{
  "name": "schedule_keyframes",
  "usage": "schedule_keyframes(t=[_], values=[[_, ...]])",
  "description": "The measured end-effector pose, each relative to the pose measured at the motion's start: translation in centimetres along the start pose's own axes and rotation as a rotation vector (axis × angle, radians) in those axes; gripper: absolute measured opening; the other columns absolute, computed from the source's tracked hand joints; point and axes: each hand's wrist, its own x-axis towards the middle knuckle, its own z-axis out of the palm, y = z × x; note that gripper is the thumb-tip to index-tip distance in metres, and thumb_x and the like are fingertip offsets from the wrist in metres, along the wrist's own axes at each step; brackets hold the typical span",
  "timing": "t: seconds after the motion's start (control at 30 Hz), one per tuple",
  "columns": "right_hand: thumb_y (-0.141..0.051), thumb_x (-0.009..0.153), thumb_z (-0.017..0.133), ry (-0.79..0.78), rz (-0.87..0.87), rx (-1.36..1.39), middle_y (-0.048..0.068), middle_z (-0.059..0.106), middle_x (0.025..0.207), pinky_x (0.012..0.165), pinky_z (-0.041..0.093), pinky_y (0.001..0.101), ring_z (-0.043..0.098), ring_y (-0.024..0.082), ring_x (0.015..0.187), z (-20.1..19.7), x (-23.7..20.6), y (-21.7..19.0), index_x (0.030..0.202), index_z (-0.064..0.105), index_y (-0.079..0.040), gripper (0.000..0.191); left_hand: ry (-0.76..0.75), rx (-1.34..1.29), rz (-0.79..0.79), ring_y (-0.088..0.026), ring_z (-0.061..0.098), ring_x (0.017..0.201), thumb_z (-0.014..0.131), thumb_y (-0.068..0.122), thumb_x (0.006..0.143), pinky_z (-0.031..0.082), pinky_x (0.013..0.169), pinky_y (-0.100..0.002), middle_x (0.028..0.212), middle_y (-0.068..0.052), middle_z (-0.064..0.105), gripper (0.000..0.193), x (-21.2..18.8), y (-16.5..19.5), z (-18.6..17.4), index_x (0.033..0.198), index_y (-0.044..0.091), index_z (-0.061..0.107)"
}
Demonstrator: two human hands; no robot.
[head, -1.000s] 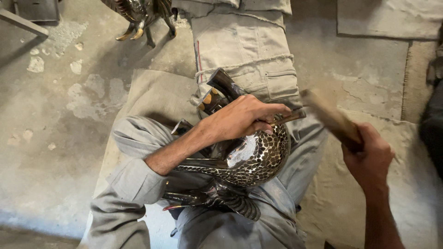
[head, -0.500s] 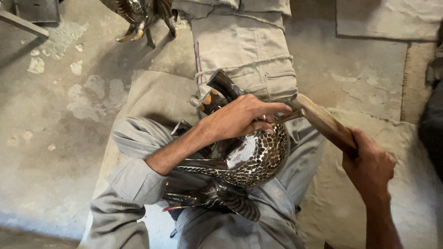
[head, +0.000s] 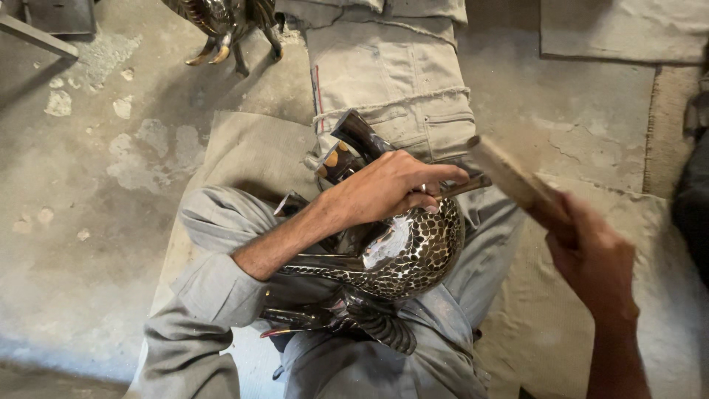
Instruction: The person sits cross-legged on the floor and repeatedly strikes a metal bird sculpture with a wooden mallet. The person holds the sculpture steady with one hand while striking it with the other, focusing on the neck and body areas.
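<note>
A rough, stained concrete floor [head: 88,222] fills the left of the frame, with worn grey cloth mats [head: 399,66] spread at top centre and right. At centre, a dark metal bird figure [head: 399,255] with a scale-patterned body lies across the person's lap. The left hand [head: 388,192] rests on its top, fingers closed on a thin metal punch [head: 461,187] set against the surface. At right, blurred by motion, the right hand [head: 591,255] grips a wooden mallet [head: 509,177] raised just beside the punch. Another metal figure [head: 221,22] stands at the upper left.
</note>
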Motion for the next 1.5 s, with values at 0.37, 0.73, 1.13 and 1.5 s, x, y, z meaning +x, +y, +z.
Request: schedule_keyframes(t=[0.37,0.73,1.13,1.5], values=[[-0.009,0.091,0.083,0.105,0.006,0.106,0.02,0.071,0.109,0.083,0.06,0.0382,0.073,0.026,0.097,0.5,0.3,-0.1,0.134,0.054,0.001,0.053,-0.002,0.018,-0.044,-0.023,0.079,0.085,0.079,0.015,0.084,0.06,0.075,-0.042,0.094,-0.007,0.079,0.052,0.3,0.1,0.3,0.133,0.011,0.063],[-0.003,0.088,0.077,-0.004,0.045,0.128,0.013,0.071,0.106,0.077,0.06,0.0364,0.07,0.019,0.089,1.4,-0.8,-0.5,0.135,0.059,-0.003,0.05,-0.021,-0.01,-0.031,-0.023,0.078,0.085,0.079,0.011,0.082,0.06,0.074,-0.041,0.092,-0.006,0.08,0.054,0.2,0.2,0.1,0.133,0.01,0.062],[-0.011,0.091,0.074,0.104,0.11,0.298,0.011,0.07,0.105,0.068,0.059,0.0329,0.07,0.018,0.087,2.1,-2.5,1.0,0.133,0.053,-0.006,0.047,-0.063,-0.03,-0.018,-0.02,0.079,0.087,0.077,0.01,0.084,0.061,0.076,-0.039,0.092,-0.005,0.08,0.054,0.0,0.0,-0.2,0.136,0.009,0.06],[-0.016,0.083,0.087,0.042,-0.024,0.001,0.022,0.068,0.115,0.079,0.061,0.0407,0.072,0.031,0.093,1.6,-1.9,0.9,0.143,0.051,-0.001,0.072,-0.028,0.001,-0.053,-0.021,0.079,0.091,0.078,0.026,0.083,0.06,0.079,-0.043,0.097,-0.006,0.08,0.06,0.2,-0.4,0.2,0.138,0.012,0.059]])
